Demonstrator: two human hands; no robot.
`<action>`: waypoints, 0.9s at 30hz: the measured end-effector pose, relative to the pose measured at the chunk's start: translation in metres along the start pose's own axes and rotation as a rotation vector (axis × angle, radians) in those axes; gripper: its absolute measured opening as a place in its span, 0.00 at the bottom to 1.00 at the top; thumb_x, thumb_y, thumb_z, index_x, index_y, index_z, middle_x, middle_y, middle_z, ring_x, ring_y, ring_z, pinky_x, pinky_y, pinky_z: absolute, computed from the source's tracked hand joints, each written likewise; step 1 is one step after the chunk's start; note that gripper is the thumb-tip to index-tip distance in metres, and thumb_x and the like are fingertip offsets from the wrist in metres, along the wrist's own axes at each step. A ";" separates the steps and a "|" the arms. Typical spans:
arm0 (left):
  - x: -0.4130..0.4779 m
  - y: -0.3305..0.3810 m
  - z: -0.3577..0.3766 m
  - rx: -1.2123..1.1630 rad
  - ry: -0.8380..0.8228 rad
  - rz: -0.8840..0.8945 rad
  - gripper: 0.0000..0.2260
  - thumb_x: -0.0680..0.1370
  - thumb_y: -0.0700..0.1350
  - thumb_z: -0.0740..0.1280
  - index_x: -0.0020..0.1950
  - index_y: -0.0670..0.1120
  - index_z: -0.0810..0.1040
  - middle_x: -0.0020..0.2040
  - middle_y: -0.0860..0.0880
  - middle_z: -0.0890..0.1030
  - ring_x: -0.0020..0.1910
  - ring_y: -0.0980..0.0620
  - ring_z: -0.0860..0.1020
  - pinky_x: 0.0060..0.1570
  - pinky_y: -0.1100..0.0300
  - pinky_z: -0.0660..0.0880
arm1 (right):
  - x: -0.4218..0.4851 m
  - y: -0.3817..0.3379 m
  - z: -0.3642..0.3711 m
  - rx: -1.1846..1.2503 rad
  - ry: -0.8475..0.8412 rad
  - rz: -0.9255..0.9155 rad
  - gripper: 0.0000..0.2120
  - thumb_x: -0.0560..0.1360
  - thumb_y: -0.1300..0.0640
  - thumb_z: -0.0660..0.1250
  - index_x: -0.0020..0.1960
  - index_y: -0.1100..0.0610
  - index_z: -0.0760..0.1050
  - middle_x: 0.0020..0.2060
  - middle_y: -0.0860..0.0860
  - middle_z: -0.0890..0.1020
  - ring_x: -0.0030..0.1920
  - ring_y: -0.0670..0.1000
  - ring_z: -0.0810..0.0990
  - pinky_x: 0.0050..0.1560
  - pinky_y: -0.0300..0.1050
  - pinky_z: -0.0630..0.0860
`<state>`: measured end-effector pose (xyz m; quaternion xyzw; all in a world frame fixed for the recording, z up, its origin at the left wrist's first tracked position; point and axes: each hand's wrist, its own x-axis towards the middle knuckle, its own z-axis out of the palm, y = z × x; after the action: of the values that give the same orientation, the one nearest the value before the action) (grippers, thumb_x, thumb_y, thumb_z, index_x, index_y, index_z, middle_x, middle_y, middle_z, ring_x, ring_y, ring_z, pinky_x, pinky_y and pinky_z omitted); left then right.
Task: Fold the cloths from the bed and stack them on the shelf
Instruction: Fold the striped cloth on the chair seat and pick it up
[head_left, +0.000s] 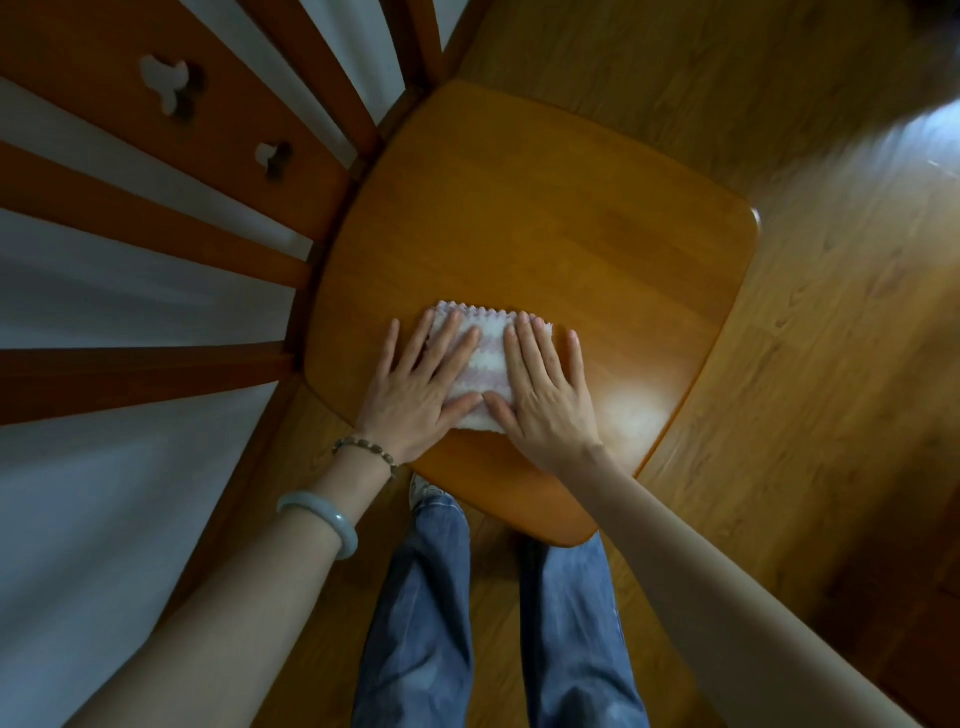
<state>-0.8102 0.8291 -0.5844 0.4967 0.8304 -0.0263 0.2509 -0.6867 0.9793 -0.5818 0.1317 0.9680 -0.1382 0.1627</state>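
A small folded cloth (485, 358), white with pale pink stripes and a zigzag far edge, lies on a wooden shelf top (545, 228) near its front edge. My left hand (421, 384) lies flat on the cloth's left half, fingers straight and spread. On the right half, my right hand (543, 389) presses down the same way. The two thumbs nearly meet over the cloth's near edge. Much of the cloth is covered by the hands.
The wooden slatted bed frame (171, 135) with white bedding (93, 519) stands at the left, touching the shelf top's left side. Wooden floor (805, 364) surrounds the right side. My legs in blue jeans (431, 613) stand below the shelf's front edge.
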 end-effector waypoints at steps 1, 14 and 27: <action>-0.003 0.002 -0.003 -0.053 0.028 -0.016 0.33 0.78 0.67 0.40 0.78 0.52 0.41 0.79 0.46 0.44 0.77 0.45 0.44 0.74 0.39 0.45 | -0.001 0.000 -0.002 0.040 0.026 0.002 0.34 0.81 0.39 0.45 0.77 0.61 0.47 0.77 0.57 0.50 0.77 0.55 0.44 0.75 0.59 0.43; -0.008 0.045 -0.024 -0.895 0.163 -0.806 0.22 0.76 0.54 0.67 0.65 0.45 0.69 0.57 0.49 0.76 0.56 0.47 0.76 0.53 0.46 0.77 | -0.003 -0.024 -0.034 1.243 0.132 0.862 0.13 0.74 0.50 0.69 0.53 0.54 0.72 0.42 0.48 0.78 0.40 0.44 0.77 0.33 0.33 0.72; -0.037 0.035 -0.107 -1.609 -0.101 -0.632 0.32 0.64 0.55 0.77 0.65 0.46 0.74 0.60 0.48 0.80 0.60 0.48 0.78 0.64 0.45 0.72 | -0.036 -0.034 -0.098 1.527 0.110 0.762 0.05 0.79 0.55 0.63 0.52 0.55 0.69 0.47 0.54 0.77 0.44 0.50 0.78 0.40 0.42 0.77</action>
<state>-0.8080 0.8480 -0.4671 -0.0877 0.6837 0.4790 0.5436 -0.6917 0.9705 -0.4730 0.5281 0.5056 -0.6820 0.0177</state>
